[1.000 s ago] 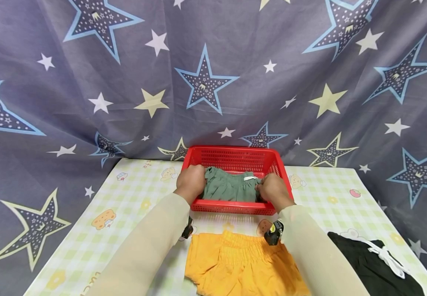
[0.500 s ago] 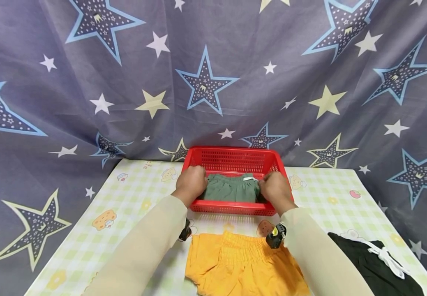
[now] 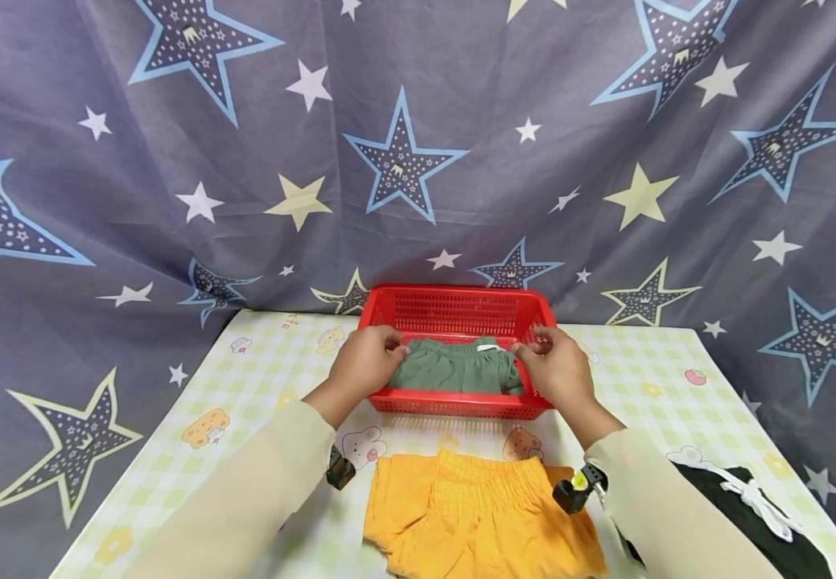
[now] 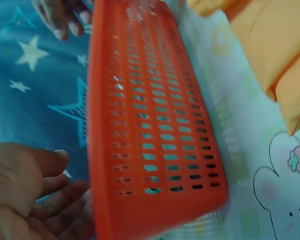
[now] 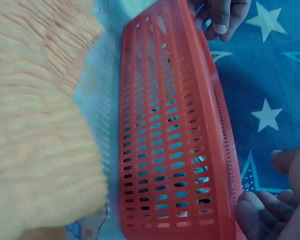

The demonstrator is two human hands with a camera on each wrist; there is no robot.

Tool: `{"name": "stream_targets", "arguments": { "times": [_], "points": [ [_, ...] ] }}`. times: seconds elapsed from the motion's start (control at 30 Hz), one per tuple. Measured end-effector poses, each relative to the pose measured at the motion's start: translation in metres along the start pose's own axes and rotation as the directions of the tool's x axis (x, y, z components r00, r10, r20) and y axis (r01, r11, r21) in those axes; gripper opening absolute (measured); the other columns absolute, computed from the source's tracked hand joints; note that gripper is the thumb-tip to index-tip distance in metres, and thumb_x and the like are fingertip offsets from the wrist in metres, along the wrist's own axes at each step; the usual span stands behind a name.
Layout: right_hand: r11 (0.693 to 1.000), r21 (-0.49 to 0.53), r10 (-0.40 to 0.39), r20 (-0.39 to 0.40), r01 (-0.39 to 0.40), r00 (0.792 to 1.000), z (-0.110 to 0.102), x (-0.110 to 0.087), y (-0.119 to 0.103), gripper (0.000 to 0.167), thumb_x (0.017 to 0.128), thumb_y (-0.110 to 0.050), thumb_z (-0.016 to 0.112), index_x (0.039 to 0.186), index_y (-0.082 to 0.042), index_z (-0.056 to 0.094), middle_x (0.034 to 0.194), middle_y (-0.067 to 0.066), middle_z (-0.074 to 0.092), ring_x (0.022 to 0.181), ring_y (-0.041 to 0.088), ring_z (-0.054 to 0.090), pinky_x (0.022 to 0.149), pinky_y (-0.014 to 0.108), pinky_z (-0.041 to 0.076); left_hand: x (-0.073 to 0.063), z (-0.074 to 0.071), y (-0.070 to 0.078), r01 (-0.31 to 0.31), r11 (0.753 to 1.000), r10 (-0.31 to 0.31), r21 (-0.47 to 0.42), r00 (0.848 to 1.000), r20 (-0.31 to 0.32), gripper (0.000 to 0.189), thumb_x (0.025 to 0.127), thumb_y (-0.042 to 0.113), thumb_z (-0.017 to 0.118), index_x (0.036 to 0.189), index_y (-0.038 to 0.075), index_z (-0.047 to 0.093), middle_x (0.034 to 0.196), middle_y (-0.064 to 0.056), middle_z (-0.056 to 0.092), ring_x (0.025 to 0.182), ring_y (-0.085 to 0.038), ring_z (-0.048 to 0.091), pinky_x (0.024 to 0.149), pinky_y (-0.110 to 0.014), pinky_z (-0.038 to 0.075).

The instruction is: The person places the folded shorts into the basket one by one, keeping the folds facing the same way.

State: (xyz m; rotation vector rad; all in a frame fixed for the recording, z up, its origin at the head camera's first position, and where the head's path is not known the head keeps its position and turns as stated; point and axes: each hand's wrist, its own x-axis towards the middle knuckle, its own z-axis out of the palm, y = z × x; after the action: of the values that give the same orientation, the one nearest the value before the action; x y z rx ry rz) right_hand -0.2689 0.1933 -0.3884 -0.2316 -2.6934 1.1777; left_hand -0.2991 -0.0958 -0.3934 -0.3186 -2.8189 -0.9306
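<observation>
Green shorts (image 3: 454, 367) with a white drawstring lie flat inside a red plastic basket (image 3: 461, 404). My left hand (image 3: 368, 362) hovers over the basket's left side, its fingers loosely bent beside the shorts' waistband and holding nothing. Over the right rim is my right hand (image 3: 557, 368), thumb and fingers apart, close to the other end of the waistband. The left wrist view shows the left hand (image 4: 35, 195) with relaxed fingers by the basket rim. In the right wrist view the right hand (image 5: 277, 200) is likewise relaxed, with nothing between thumb and fingers.
Yellow shorts (image 3: 483, 515) lie on the checked tablecloth (image 3: 150, 482) in front of the basket. Black shorts (image 3: 751, 507) with a white drawstring lie at the right, partly behind my sleeve. A star-patterned curtain (image 3: 403, 257) hangs behind the table.
Both hands have let go of the green shorts and moved slightly outward, the left hand to the left and the right hand to the right. The shorts stay in the basket.
</observation>
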Motion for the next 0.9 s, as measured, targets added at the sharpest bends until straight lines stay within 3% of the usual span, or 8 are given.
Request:
{"name": "stream_targets", "arguments": {
  "times": [0.1, 0.33, 0.5, 0.7, 0.9],
  "points": [
    [0.999, 0.038, -0.019, -0.007, 0.019, 1.0, -0.004, -0.009, 0.001, 0.054, 0.097, -0.031, 0.071, 0.139, 0.0, 0.057, 0.115, 0.017, 0.071, 0.103, 0.033, 0.067, 0.088, 0.049, 0.055, -0.012, -0.006, 0.002, -0.016, 0.997, 0.015, -0.072, 1.0, -0.01, 0.022, 0.096, 0.022, 0.075, 0.114, 0.01, 0.077, 0.104, -0.001, 0.075, 0.093, -0.019, 0.07, 0.082, -0.042, 0.058],
    [0.988, 0.153, -0.033, 0.019, 0.03, 0.999, -0.019, -0.039, 0.008, 0.051, 0.096, -0.032, 0.073, 0.135, -0.002, 0.059, 0.107, 0.011, 0.071, 0.092, 0.023, 0.066, 0.071, 0.032, 0.053, -0.047, -0.021, 0.009, 0.015, 0.983, -0.013, -0.185, 1.0, 0.008, 0.015, 0.095, 0.025, 0.076, 0.107, 0.016, 0.078, 0.089, 0.007, 0.072, 0.075, -0.013, 0.064, 0.065, -0.034, 0.053],
    [0.975, 0.222, -0.002, 0.045, -0.009, 0.999, -0.033, -0.063, 0.02, 0.047, 0.095, -0.033, 0.076, 0.126, -0.001, 0.061, 0.101, 0.011, 0.068, 0.076, 0.019, 0.064, 0.06, 0.029, 0.056, -0.077, -0.028, 0.008, 0.065, 0.976, -0.049, -0.207, 0.995, 0.083, 0.005, 0.094, 0.021, 0.076, 0.09, 0.018, 0.077, 0.072, 0.006, 0.067, 0.061, -0.014, 0.059, 0.056, -0.033, 0.048],
    [0.974, 0.182, 0.101, 0.17, -0.132, 0.98, -0.046, -0.085, 0.04, 0.047, 0.091, -0.045, 0.078, 0.111, -0.004, 0.064, 0.085, 0.01, 0.065, 0.063, 0.021, 0.059, 0.054, 0.031, 0.053, -0.109, -0.028, -0.005, 0.162, 0.963, -0.109, -0.217, 0.966, 0.236, 0.014, 0.095, 0.02, 0.074, 0.082, 0.017, 0.074, 0.066, 0.004, 0.067, 0.058, -0.014, 0.064, 0.052, -0.031, 0.05],
    [0.968, 0.123, 0.171, 0.306, -0.217, 0.937, -0.051, -0.1, 0.063, 0.049, 0.088, -0.046, 0.08, 0.107, -0.003, 0.065, 0.081, 0.011, 0.064, 0.065, 0.024, 0.058, 0.056, 0.037, 0.055, -0.136, -0.018, -0.029, 0.232, 0.964, -0.187, -0.129, 0.937, 0.295, 0.017, 0.092, 0.027, 0.078, 0.081, 0.016, 0.071, 0.066, 0.004, 0.065, 0.057, -0.013, 0.061, 0.054, -0.031, 0.049]
  ]
}}
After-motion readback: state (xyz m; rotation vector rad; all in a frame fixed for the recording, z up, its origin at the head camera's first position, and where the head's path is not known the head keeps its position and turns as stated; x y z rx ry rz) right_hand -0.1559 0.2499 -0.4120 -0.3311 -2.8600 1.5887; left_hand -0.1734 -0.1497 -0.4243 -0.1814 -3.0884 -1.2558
